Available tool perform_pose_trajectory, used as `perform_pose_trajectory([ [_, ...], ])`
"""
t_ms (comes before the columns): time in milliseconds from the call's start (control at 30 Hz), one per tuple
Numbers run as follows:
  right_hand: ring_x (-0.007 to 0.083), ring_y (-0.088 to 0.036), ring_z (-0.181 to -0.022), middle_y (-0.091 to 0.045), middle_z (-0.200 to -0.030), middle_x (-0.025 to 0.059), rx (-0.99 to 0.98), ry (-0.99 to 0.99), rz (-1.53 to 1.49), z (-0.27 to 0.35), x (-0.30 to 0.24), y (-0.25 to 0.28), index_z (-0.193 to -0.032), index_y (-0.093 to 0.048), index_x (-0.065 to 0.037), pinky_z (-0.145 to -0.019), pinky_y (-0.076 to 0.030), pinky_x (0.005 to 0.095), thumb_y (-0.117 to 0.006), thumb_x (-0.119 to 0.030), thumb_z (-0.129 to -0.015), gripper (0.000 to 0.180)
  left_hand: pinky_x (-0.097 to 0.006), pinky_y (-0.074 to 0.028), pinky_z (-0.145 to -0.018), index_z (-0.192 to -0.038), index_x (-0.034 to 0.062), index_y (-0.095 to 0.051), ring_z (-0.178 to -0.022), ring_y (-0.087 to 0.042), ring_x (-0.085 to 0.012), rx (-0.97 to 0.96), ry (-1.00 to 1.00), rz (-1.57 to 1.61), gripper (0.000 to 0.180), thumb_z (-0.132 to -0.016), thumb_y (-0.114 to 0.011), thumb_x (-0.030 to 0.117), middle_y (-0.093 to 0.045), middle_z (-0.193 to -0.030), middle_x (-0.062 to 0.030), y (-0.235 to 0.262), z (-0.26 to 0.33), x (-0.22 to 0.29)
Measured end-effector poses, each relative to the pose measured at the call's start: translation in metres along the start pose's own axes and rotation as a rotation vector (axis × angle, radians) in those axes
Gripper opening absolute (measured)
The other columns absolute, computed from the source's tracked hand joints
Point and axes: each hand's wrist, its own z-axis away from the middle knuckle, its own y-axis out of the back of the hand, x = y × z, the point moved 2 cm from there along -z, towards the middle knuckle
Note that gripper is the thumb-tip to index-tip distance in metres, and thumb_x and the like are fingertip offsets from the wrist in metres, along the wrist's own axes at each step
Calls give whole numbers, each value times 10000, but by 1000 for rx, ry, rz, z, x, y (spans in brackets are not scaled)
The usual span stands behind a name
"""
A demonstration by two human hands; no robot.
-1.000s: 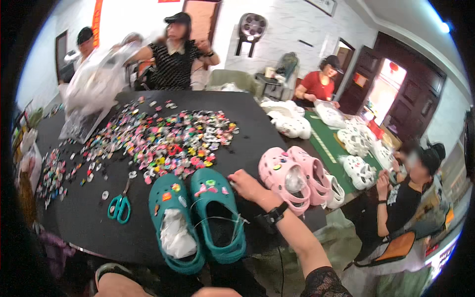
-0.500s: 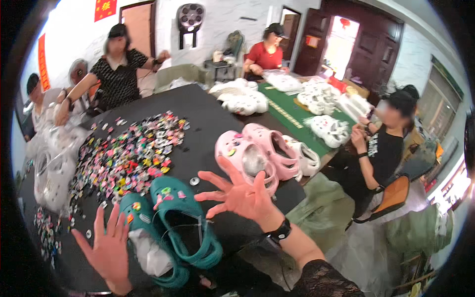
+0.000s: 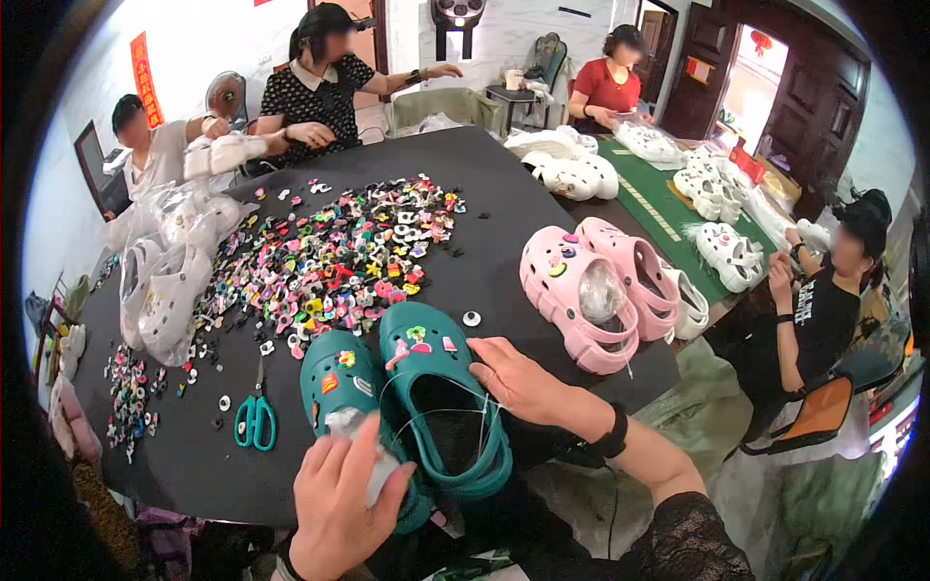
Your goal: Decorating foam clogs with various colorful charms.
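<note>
Squarely before the person, near the close edge of the black table [image 3: 523,218], sits a pair of teal clogs [image 3: 418,324], side by side with toes pointing away. Small charms dot both toes, a yellow flower [image 3: 346,359] among those on the left shoe, and a thin clear tie [image 3: 487,418] loops across the right shoe's opening. The left hand [image 3: 339,499] is over the left shoe, fingers bent and thumb apart, at the white stuffing [image 3: 382,474] in it; whether it grips that wad I cannot tell. The right hand [image 3: 523,382] lies against the outer side of the right shoe, fingers loosely bent; how firmly it holds on is unclear. Just left of the pair lie teal-handled scissors [image 3: 256,426], and beyond the toes spreads a heap of colourful charms [image 3: 339,261]. Clogs in clear plastic bags [image 3: 165,305] rest left of that heap. To the right stand pink clogs [image 3: 560,302], with a white clog [image 3: 690,308] beside them. Farther off, more white clogs [image 3: 728,259] sit on a green mat [image 3: 644,218], with a person in red [image 3: 612,89] behind and a person in black [image 3: 823,324] at the right.
</note>
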Motion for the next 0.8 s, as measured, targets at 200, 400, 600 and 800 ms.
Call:
perform_pose_trajectory([
  [200,401,-514,-1032,-425,-1169,233,32,-93,-58,6,-10,-13,-1301,-356,12,-881,-443,413,-411,-282,-982,438,-378,-453,-578,-1245,-73,-447,-631,-601,-270,-312,219,-397,700,-756,-697,361,-604,-709,-101,-25,-39,5],
  [400,370,-536,-990,-437,-1144,213,43,-74,-94,16,-20,-14,-1281,-393,13,-855,-452,402,-417,-251,-976,404,-392,-449,-545,-1059,-22,-520,-612,-614,-271,-378,189,-518,455,-765,-672,289,-602,-660,-90,-45,-40,-19],
  [600,288,-602,-857,-573,-950,140,52,100,115,-35,18,9,-1117,-549,-38,-702,-503,373,-525,-117,-903,229,-395,-441,-489,-833,61,-514,-563,-615,-254,-365,99,-444,210,-790,-639,225,-599,-623,-59,-31,-37,-29],
  [800,356,-595,-899,-522,-1048,146,33,-55,504,-69,72,-13,-1023,-565,-75,-789,-505,432,-586,-172,-850,199,-376,-413,-560,-733,94,-531,-608,-567,-242,-351,31,-452,231,-758,-682,266,-536,-610,-31,-35,-33,-23],
])
